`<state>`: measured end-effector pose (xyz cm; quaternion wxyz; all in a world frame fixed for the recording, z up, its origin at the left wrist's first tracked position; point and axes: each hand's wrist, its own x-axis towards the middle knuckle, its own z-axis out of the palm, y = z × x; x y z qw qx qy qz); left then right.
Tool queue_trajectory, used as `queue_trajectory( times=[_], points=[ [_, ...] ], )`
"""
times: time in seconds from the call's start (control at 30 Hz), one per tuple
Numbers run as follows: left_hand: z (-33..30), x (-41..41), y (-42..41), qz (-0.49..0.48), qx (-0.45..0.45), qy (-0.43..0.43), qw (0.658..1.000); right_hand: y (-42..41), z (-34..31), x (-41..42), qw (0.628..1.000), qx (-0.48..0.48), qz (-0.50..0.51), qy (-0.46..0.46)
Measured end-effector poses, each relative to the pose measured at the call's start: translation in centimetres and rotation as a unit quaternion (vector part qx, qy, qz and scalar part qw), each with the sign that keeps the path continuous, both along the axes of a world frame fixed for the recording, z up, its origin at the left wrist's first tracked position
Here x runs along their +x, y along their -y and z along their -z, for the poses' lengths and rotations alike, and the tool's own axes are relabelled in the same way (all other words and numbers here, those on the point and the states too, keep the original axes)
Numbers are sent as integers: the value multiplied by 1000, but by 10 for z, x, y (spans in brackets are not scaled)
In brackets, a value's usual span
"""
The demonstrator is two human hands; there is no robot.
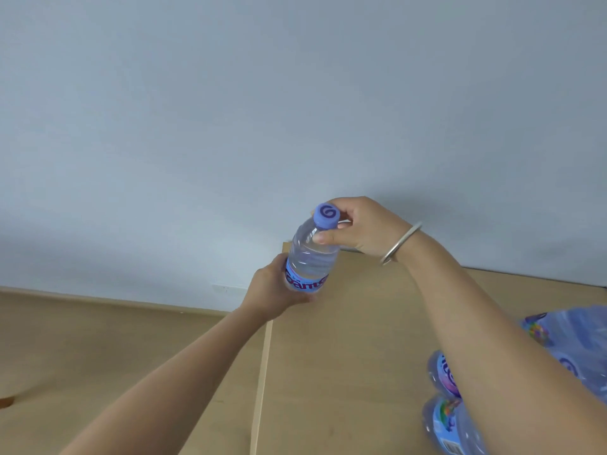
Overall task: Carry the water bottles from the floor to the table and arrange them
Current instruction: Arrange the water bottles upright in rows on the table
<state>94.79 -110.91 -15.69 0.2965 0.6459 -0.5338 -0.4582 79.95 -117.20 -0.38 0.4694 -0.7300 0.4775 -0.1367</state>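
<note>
Both hands hold one water bottle (pixel 310 257) above the table's far left corner.

Left hand (pixel 272 290) wraps its fingers round the labelled lower body, while the right hand (pixel 354 229), with a metal bangle (pixel 399 243) at the wrist, pinches the neck just under the purple cap (pixel 326 216). The bottle tilts slightly and looks to be off the table (pixel 345 356), though its base is hidden. Two more bottles (pixel 443 402) lie on their sides by the right forearm, beside crumpled pack wrap (pixel 571 336). This seems the placing step: next it needs lowering upright onto the tabletop, well in from the edge, before both grips let go.
</note>
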Motion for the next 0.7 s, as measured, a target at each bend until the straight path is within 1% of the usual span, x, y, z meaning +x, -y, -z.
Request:
queue_trajectory(
  times=[0.23,0.33,0.43,0.6,0.7],
  points=[
    [12,-7,37,-41,-34,30,998,18,17,0,997,-61,45,-1],
    [16,-8,42,-54,-43,38,997,20,18,0,996,-68,56,-2],
    [19,-8,42,-64,-37,44,996,18,18,1,993,-77,86,16],
    [20,-13,39,-89,-35,34,995,10,20,4,978,-166,125,-30],
    [19,-16,38,-93,-8,49,994,0,19,4,973,-180,141,-39]
  ],
)
